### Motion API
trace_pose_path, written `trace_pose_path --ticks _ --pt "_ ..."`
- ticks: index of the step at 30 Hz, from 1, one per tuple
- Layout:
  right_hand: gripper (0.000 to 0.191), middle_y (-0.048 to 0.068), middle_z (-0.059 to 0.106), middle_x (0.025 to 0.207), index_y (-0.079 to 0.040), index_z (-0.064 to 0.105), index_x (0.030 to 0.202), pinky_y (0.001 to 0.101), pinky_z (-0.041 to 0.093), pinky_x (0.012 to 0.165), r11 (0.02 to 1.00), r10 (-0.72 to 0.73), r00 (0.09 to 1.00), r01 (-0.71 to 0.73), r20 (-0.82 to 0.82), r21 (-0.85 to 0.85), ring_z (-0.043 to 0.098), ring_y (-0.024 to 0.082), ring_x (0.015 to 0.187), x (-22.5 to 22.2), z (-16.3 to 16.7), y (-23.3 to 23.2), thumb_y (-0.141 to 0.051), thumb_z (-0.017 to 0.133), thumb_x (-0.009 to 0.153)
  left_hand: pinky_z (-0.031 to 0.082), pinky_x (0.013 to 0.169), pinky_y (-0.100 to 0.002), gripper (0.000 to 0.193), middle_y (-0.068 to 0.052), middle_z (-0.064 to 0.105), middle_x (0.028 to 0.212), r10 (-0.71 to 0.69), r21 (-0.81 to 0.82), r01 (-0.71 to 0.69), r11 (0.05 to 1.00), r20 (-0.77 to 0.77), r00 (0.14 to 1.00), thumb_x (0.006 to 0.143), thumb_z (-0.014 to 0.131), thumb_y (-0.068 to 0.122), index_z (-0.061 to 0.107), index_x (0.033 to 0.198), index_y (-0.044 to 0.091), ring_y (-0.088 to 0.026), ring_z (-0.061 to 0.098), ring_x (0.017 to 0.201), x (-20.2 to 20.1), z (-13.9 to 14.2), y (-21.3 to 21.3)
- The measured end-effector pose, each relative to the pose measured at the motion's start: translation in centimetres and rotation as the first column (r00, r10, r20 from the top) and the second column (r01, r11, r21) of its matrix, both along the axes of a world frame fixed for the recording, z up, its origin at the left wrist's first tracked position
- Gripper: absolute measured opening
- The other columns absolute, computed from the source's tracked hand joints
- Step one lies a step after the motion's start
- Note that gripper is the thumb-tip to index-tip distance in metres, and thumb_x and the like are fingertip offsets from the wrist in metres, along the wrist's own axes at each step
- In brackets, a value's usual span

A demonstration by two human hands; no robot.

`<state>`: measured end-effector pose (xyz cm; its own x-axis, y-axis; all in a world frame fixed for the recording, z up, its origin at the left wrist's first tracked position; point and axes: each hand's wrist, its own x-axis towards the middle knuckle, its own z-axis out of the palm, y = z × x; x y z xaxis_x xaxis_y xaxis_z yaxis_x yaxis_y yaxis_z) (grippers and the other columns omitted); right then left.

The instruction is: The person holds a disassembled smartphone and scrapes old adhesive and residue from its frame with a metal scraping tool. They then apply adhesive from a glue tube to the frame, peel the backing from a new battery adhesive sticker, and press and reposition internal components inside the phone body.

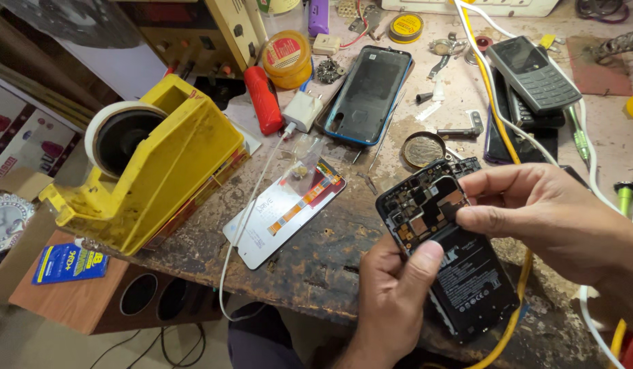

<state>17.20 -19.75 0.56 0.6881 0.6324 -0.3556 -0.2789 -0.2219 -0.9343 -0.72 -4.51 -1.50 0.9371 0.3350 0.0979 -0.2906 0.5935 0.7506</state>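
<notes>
1. the opened phone (pixel 447 254) is held above the near edge of the desk (pixel 316 260), back side up, with its rear cover already off, so the circuit boards at the top and the black battery below lie bare

2. the left hand (pixel 391 294) grips the phone from below, fingers curled round its lower left edge and the thumb laid flat on the battery's upper corner

3. the right hand (pixel 555 219) comes in from the right; its thumb and forefinger are pinched together at the board section near the top of the phone, touching it, while the other fingers are loosely bent; whether they hold a small part between them cannot be told

4. judging from this, the opening stage is done and the work is now at the inner parts; the battery is still seated and the boards look still in place, so removal or refitting of anything inside seems yet to come

5. a loose screen panel (pixel 285 212) lies face down on the desk to the left, well apart from the phone, which suggests the display is separate and nothing is closed up yet

6. a second phone (pixel 369 92) lies farther back, a keypad phone (pixel 531 72) at the far right, and a yellow tape dispenser (pixel 149 160) at the left edge
</notes>
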Motion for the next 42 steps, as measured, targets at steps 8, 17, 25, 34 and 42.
trace_pose_path --ticks 8,17,25,34,42 --pt "0.039 0.019 0.082 0.109 0.005 0.077 0.118 0.0360 0.062 0.081 1.000 0.004 0.998 -0.004 0.063 0.008 0.076 0.021 0.092 0.1 -0.5 -0.4 -0.004 0.084 0.082 0.048 0.104 -0.029 0.029 -0.006 0.070 0.122 0.070 -0.150 -0.058 0.987 0.080 0.994 0.109 0.052 0.012 0.060 0.132 -0.003 -0.011 0.062 0.112 0.7 -0.3 -0.5" --pt "0.039 0.017 0.081 0.102 0.006 0.079 0.117 0.0323 0.061 0.077 0.999 -0.035 0.989 0.038 0.145 -0.018 0.075 0.018 0.088 -1.0 0.1 0.0 -0.001 0.084 0.080 0.049 0.102 -0.031 0.026 -0.008 0.069 0.120 0.108 -0.176 -0.094 0.980 0.071 0.992 0.107 0.052 0.004 0.057 0.132 -0.002 -0.012 0.063 0.108 1.0 -1.0 -0.5" --pt "0.039 0.020 0.081 0.104 0.005 0.074 0.118 0.0344 0.063 0.079 1.000 -0.022 0.986 0.020 0.164 0.011 0.076 0.021 0.090 -1.1 0.4 0.1 0.002 0.083 0.080 0.049 0.105 -0.033 0.028 -0.010 0.068 0.125 0.046 -0.259 -0.018 0.966 0.103 0.994 0.109 0.052 0.009 0.056 0.133 -0.003 -0.015 0.063 0.113 0.7 -0.5 -0.4" --pt "0.037 0.023 0.081 0.107 0.009 0.075 0.116 0.0361 0.063 0.083 0.998 -0.036 0.989 0.027 0.142 0.063 0.077 0.024 0.094 -0.7 0.3 -0.2 0.005 0.081 0.080 0.045 0.111 -0.032 0.032 -0.010 0.065 0.132 0.033 -0.217 -0.002 0.976 0.137 0.990 0.111 0.049 0.014 0.053 0.138 -0.003 -0.014 0.060 0.121 0.2 -0.4 -0.7" --pt "0.038 0.021 0.080 0.109 0.009 0.074 0.118 0.0351 0.062 0.086 0.992 0.015 0.987 -0.035 0.161 0.118 0.076 0.022 0.097 -0.8 0.1 -0.4 0.004 0.082 0.081 0.047 0.109 -0.032 0.030 -0.008 0.067 0.127 0.078 -0.153 -0.058 0.987 0.131 0.988 0.110 0.052 0.011 0.054 0.137 -0.003 -0.014 0.061 0.117 0.5 -0.8 -0.6"
